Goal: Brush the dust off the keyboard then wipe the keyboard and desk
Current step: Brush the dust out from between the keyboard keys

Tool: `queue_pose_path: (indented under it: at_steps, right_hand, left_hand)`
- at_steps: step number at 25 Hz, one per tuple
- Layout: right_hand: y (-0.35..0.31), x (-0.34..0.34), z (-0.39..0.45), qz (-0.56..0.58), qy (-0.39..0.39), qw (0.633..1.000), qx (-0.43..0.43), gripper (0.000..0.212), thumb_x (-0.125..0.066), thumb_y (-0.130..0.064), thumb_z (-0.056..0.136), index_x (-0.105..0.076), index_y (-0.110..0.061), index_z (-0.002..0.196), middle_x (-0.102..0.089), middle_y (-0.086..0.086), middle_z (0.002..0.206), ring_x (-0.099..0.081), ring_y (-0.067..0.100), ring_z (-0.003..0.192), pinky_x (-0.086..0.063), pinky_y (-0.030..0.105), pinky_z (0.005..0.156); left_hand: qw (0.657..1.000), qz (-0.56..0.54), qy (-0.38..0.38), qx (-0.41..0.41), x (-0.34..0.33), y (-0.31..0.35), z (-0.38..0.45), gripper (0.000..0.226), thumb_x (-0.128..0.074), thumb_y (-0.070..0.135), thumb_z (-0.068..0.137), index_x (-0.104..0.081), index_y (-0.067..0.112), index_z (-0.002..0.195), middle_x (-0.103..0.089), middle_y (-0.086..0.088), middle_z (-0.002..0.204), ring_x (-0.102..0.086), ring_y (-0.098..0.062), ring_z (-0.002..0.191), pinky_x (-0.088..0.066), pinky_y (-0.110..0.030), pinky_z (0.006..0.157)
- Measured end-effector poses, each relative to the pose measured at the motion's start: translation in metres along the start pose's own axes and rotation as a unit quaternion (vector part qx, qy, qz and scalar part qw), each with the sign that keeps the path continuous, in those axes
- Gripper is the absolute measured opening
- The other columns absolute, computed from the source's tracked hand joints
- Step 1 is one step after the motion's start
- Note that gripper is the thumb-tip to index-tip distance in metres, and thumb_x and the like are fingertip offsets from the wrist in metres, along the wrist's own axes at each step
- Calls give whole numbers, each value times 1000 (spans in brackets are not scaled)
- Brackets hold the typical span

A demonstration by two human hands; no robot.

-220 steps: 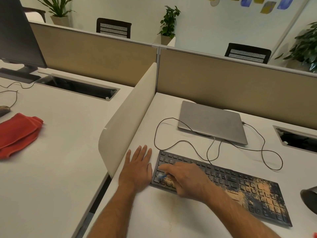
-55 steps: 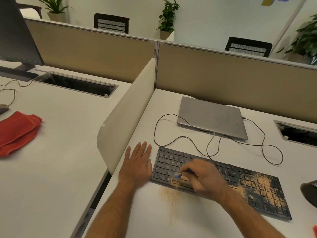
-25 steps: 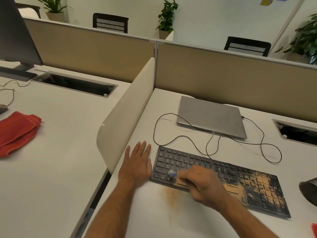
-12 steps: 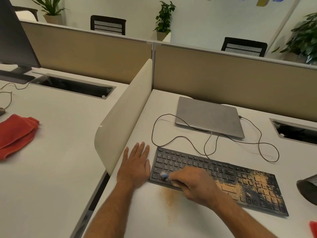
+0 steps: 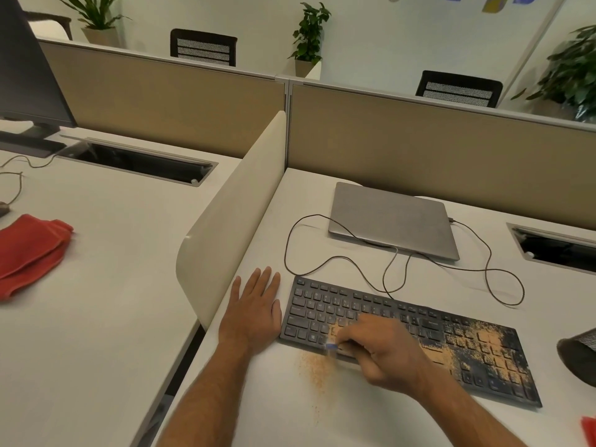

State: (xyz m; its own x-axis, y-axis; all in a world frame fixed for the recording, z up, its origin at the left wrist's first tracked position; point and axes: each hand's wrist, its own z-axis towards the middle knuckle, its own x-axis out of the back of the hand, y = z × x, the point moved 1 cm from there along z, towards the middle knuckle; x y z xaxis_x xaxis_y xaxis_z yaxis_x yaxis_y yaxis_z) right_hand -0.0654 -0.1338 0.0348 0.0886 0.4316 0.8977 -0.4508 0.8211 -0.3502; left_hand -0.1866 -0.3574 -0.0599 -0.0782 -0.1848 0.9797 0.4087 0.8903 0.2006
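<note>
1. The right hand [image 5: 388, 351] has its grip pinched on a small blue brush [image 5: 331, 346] at the near edge of the keyboard [image 5: 322, 312]; the left hand [image 5: 253, 312] lies flat, fingers apart, beside it.
2. Hard strokes could scatter the dust [image 5: 314, 366] wider over the surface [image 5: 322, 414].
3. The heavily dusted right end could get skipped.

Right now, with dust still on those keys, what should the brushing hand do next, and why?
Probably shift the brush rightward along the keyboard. The right hand works its near edge, where a dust pile already lies on the desk, while the right-end keys remain thickly dusted. The left hand rests flat beside it.
</note>
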Motion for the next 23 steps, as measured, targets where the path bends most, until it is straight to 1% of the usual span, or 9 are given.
queue_pose_path:
  at_steps: [2, 5, 7, 9, 12, 14, 17, 21, 23]
  right_hand:
    - [3, 2, 0, 21, 27, 999, -8, 16, -54, -26, 88, -69, -27, 95, -64, -16, 73, -49, -1, 64, -42, 14, 52]
    - [1, 0, 1, -23, 8, 1000, 17, 17, -53, -27, 88, -68, -29, 97, -66, -17, 77, -48, -3, 66, -38, 12, 53]
    - [2, -2, -3, -25, 2, 999, 22, 15, -54, -26, 87, -67, -28, 92, -64, -16, 73, -46, -1, 64, -39, 16, 50]
    - [5, -1, -4, -5, 20, 1000, 5, 15, -53, -26, 88, -68, -26, 92, -64, -15, 73, -48, 1, 64, -43, 20, 49]
    - [1, -1, -2, -19, 20, 1000, 8, 17, -51, -27, 89, -67, -27, 96, -65, -16, 76, -50, -1, 66, -43, 13, 54]
    - [-1, -3, -2, -29, 14, 999, 8, 15, -51, -28, 87, -65, -29, 92, -64, -16, 74, -48, 0, 63, -44, 17, 50]
    - [3, -2, -7, -8, 44, 999, -20, 16, -51, -28, 88, -67, -27, 93, -65, -15, 75, -50, 1, 65, -44, 18, 51]
    - [-3, -5, -10, -33, 19, 999, -24, 18, -50, -29, 88, -66, -29, 95, -65, -17, 76, -48, -2, 67, -39, 11, 56]
    - [-5, -4, -12, -14, 17, 1000, -21, 17, -51, -30, 88, -67, -29, 93, -64, -17, 74, -45, -4, 66, -36, 8, 56]
  left_hand:
    - [1000, -4, 3, 0, 0, 0, 0, 75, 3, 46, 89, -7, 26, 160, -1, 5, 168, 8, -13, 154, 9, -45, 124]
    - [1000, -5, 4, -1, 0, 0, 0, 75, 3, 46, 89, -7, 26, 160, -1, 5, 168, 8, -12, 154, 9, -45, 124]
    - [1000, -5, 4, 0, 0, 0, 0, 75, 2, 46, 89, -7, 26, 160, -1, 6, 168, 9, -12, 154, 10, -44, 124]
    - [1000, -9, 4, 0, -1, 0, 0, 75, 2, 47, 89, -7, 26, 160, 0, 6, 168, 9, -11, 154, 10, -45, 124]
    - [1000, -7, 3, -2, -2, -1, 1, 74, 2, 47, 89, -7, 26, 160, -1, 6, 168, 8, -12, 154, 9, -45, 124]
    - [1000, -10, 7, -2, -3, -1, 1, 73, 1, 47, 90, -9, 26, 160, -2, 5, 168, 7, -12, 154, 9, -45, 124]
    - [1000, -12, 9, -4, -3, -2, 0, 73, 0, 46, 91, -11, 26, 160, -4, 5, 168, 6, -12, 154, 8, -45, 125]
    - [1000, -22, 4, -22, 0, -1, -2, 71, 2, 48, 92, -11, 29, 160, -1, 7, 167, 10, -10, 153, 9, -42, 124]
    - [999, -30, 6, -33, 2, -1, -3, 71, 2, 48, 93, -13, 30, 159, -3, 9, 167, 9, -8, 153, 10, -40, 124]
